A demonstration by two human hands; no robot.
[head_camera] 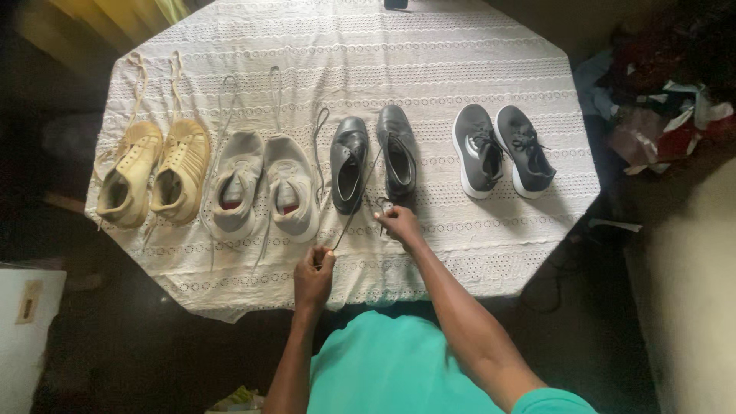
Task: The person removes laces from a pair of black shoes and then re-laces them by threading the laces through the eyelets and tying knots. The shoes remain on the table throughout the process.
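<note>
Currently the dark lace (354, 205) runs taut on a diagonal from the right black dress shoe (398, 153), across the gap between the pair, down to my left hand (314, 274). L hand: fingers pinched shut on the lace's lower end, just off the near table edge, below and left of the shoe. R hand (399, 222): fingers closed round the other lace end, w/ a small pale tip showing, just in front of that shoe's heel; whether it touches the shoe itself I cannot tell. Both hands sit on the near side of the shoe, L lower and further left, R close to the heel.

Left black dress shoe (349, 162) stands just beside its partner, toes pointing away from me; a second dark lace (317, 146) lies loose on the cloth along its left side.

Outward, left: grey sneaker pair (264, 188) w/ pale laces laid out beyond the toes, then tan sneaker pair (153, 172), laces likewise stretched away. Outward, right: dark grey trainer pair (502, 149) w/ white soles, laced, well apart from my hands.

All four pairs stand in one row on a white eyelet tablecloth (368, 61) covering an octagonal table. Teal shirt (391, 364) shows at bottom centre. Heap of mixed fabric (667, 107) lies off the table, far right.
</note>
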